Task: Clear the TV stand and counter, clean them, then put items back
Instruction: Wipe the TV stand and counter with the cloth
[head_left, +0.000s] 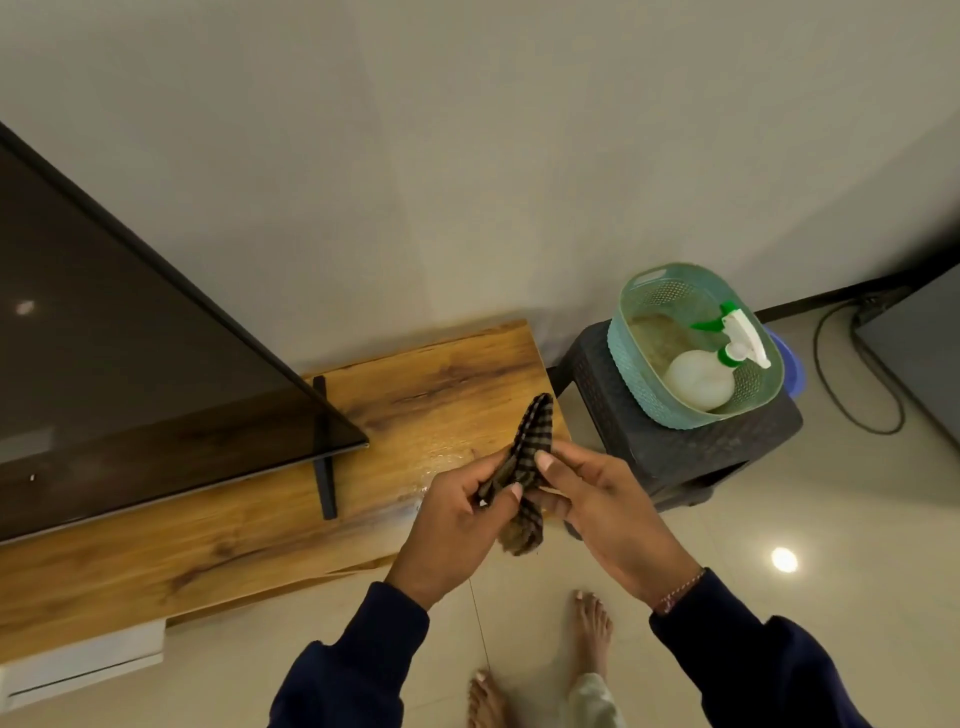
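Observation:
Both my hands hold a brown checked cloth (527, 457) above the right end of the wooden TV stand (447, 374). My left hand (457, 525) pinches its lower part between thumb and fingers. My right hand (602, 499) pinches the cloth's middle with the thumb on top. The upper end of the cloth sticks up free. A wet, shiny patch (441, 457) lies on the stand's top just under my hands. The dark TV (130, 353) stands on the stand at the left on a black foot (323, 447).
A dark plastic stool (685, 452) stands right of the stand. On it sits a green basket (639, 374) with a white spray bottle (701, 382) and a brownish cloth inside. A black cable (831, 384) loops on the tiled floor. My bare feet (592, 634) are below.

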